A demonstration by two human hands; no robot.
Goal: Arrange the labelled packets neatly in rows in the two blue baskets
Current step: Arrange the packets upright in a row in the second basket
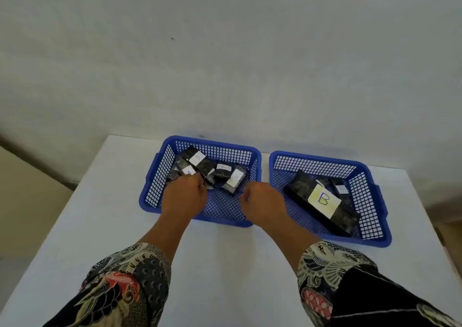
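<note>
Progress check: sorting is barely under way. The left basket (160,176) holds a loose heap of small dark packets (226,174), overlapping and turned at different angles, white labels facing up; no row is formed yet. One label reads "3" (197,157), another looks like an "A" (188,171); the rest are too small to read. The right basket (367,191) holds a large dark packet (300,189) lying diagonally, its yellowish label marked "B" (323,199), with one or two smaller packets behind it, also askew. Both baskets sit side by side on the white surface (225,264). My left hand (183,196) is in the left basket, fingers (200,180) curled and apparently pinching the near end of a packet in the heap. My right hand (262,199) hovers over the gap between the baskets, fingers loosely curled, holding nothing I can make out. Judgement: all the straightening is left, in both baskets. Packets look glossy, wrapped in dark plastic, likely slippery.
</note>
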